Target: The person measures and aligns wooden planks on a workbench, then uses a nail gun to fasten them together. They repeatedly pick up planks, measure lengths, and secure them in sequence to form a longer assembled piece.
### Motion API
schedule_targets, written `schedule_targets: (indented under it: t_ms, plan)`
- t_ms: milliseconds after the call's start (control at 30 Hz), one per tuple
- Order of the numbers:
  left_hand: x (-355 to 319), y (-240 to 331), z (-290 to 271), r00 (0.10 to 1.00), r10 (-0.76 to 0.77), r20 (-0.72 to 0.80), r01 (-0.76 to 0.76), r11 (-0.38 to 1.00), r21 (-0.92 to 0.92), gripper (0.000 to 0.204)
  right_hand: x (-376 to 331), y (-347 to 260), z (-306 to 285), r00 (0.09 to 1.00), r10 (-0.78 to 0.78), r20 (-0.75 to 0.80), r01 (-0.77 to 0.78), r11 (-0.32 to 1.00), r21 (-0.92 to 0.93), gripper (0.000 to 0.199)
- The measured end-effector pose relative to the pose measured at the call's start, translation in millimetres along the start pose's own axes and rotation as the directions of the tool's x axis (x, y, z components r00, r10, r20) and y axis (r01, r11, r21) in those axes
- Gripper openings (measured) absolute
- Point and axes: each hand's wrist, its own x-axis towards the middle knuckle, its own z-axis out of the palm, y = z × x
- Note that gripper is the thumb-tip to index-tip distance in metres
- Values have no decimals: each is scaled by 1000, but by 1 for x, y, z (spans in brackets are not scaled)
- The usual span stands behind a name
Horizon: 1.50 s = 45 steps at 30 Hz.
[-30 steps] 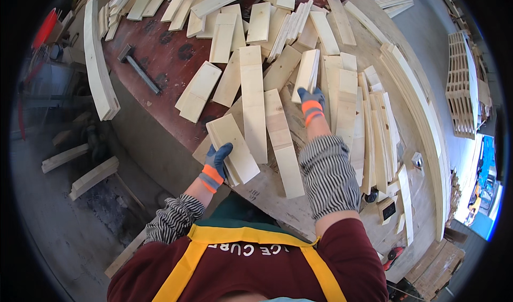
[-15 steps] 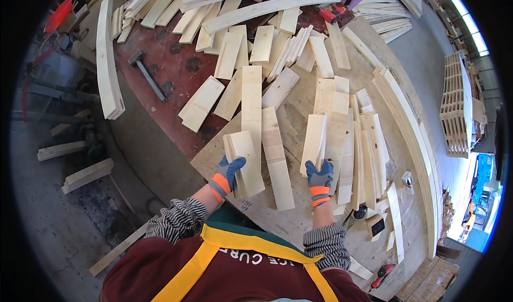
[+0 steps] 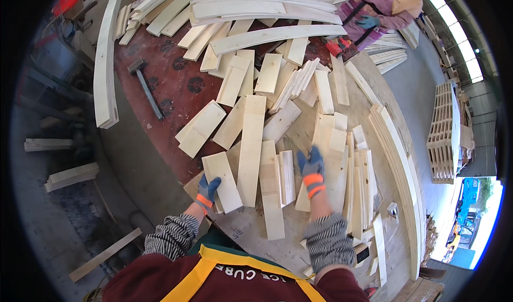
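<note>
My left hand (image 3: pixel 207 192), in a blue-and-grey glove with an orange cuff, is at the left side of a short stack of pale boards (image 3: pixel 223 183). Its thumb and fingers are apart, with the thumb by the stack's edge. My right hand (image 3: pixel 312 169), gloved alike, reaches over the boards right of centre with fingers spread and nothing visibly held. Just left of it, a few short boards (image 3: pixel 286 178) rest on edge against a longer board (image 3: pixel 272 206). Another long board (image 3: pixel 251 151) lies between my hands. A short board (image 3: pixel 303 199) shows partly below my right wrist.
A hammer (image 3: pixel 144 88) lies on the red tabletop (image 3: pixel 160 69). Long curved boards (image 3: pixel 398 160) line the right edge, and more (image 3: pixel 267 8) lie at the back. A co-worker in purple (image 3: pixel 377 0) stands far right beside a red power tool (image 3: pixel 339 46).
My left hand has loosened from its stack, which now lies flatter. My right hand has moved forward; short boards now rest left of it. The view has shifted, bringing the co-worker's gloved hands into sight.
</note>
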Motion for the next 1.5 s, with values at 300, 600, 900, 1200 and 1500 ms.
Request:
schedule_targets:
  t_ms: [300, 600, 900, 1200, 1500]
  plan:
    - [-11, 3, -7, 995, 60, 76, -80, 948, 309, 63, 244, -134, 70, 915, 389, 104, -366, 912, -182, 123]
    - [-13, 4, -3, 997, 55, 56, -69, 950, 305, 53, 247, -101, 74, 965, 257, -46, -233, 926, 298, 103]
    - [-9, -12, -15, 991, 103, 80, -123, 944, 306, 55, 15, -28, -97, 934, -132, -331, 356, 362, 861, 80]
    - [-84, 0, 56, 975, 201, 97, -217, 953, 209, 45, -251, 25, -151, 932, -362, -15, 361, 925, 118, 70]
    - [-241, -119, 152, 858, 277, 433, -482, 725, 491, 72, -373, 146, -100, 925, -379, -34, 345, 798, 494, 94]
